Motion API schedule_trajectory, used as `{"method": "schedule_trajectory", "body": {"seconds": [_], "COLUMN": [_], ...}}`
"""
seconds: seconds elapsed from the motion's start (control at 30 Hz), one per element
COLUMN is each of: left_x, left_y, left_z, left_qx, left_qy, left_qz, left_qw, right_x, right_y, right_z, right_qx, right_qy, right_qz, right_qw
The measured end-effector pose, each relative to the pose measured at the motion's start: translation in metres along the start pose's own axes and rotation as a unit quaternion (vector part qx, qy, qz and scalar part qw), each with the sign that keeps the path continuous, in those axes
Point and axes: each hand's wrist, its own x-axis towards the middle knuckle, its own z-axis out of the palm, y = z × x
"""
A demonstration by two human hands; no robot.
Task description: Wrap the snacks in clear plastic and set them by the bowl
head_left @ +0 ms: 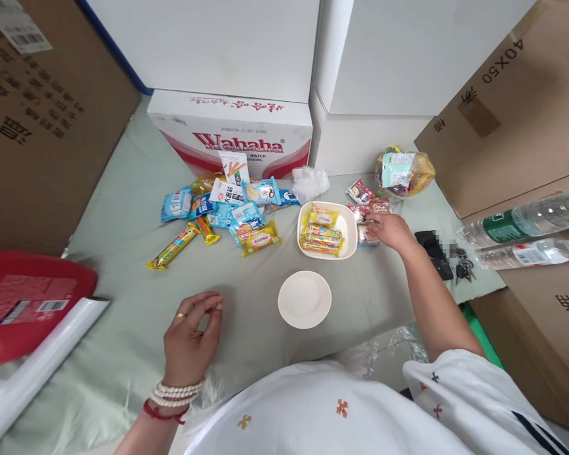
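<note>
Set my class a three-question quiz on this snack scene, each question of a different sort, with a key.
1. True or false: the round white dish is empty.
2. Multiple choice: the right hand touches (A) the clear plastic water bottles, (B) the small red-and-white snack packets beside the square white bowl, (C) the red-and-white Wahaha carton.
3. Fill in: the surface under the left hand is a pale green ____.
Key: 1 true; 2 B; 3 cloth.
</note>
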Motion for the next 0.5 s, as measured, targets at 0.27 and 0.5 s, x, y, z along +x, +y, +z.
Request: {"method": "schedule_trajectory", "body": {"seconds": [0.27, 0.5], "left_x": [0.019, 0.003], "left_y": [0.02, 0.004], "left_z": [0.017, 0.018], "left_qx": [-0.023, -0.003], "left_qy": [0.003, -0.004], "left_qz": [0.027, 0.005], "left_qw": [0.999, 1.0], "right_x": [0.019, -0.007], "right_y": [0.039, 0.049], "right_z": [0.002, 0.016], "right_qx": [0.023, 0.104], "right_qy": [-0.122, -0.089], "right_qz": [0.01, -0.041], "right_qw": [0.992, 0.99]}}
